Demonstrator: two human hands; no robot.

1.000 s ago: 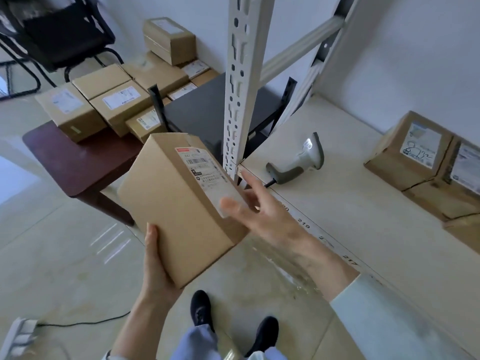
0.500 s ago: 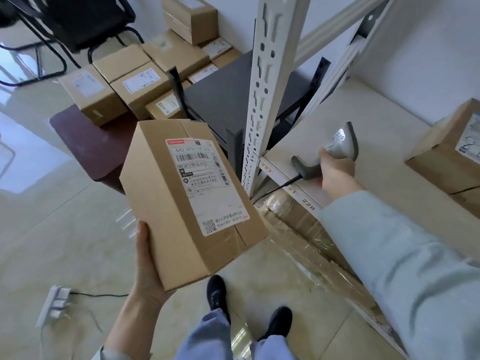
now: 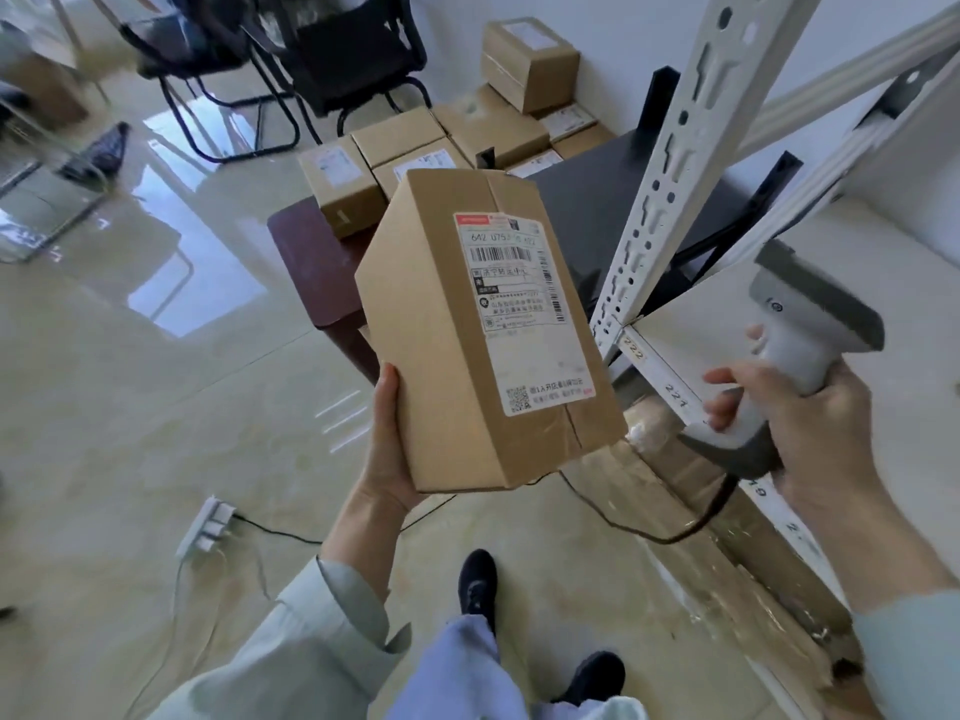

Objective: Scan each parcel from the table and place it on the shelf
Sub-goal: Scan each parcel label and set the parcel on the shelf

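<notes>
Two hands busy, both loaded. Biggest item in view: white perforated-steel shelf rack (image 3: 670, 163) at right, upright post slanting up, pale shelf board (image 3: 883, 262) behind it with numbered tags along the front edge. Dark reddish-brown wooden table (image 3: 311, 272) sits beyond, at centre, next to a black flat-topped stand (image 3: 613, 184); several brown cardboard parcels with white labels (image 3: 340, 187) are packed on the table's far side, one more stacked on top near the wall. Black metal-frame chairs (image 3: 332, 54) farther back on the glossy beige floor. Task parcel: tall brown cardboard box with white shipping label (image 3: 441, 356), held in the air in front of the table, off the shelf, tilted, label face up toward the camera, barcode readable. Left hand (image 3: 387, 459) grasps it from below and on its left side, thumb up along the side face. Grey-and-white handheld barcode scanner (image 3: 800, 350) is at right, just off the shelf's front edge, near the parcel but not touching; right hand (image 3: 795, 423) is clenched round its handle, index finger forward at the trigger. Black scanner cable (image 3: 649, 532) hangs from the handle base and loops under the parcel. White power strip (image 3: 205, 527) lies on the floor at lower left.
</notes>
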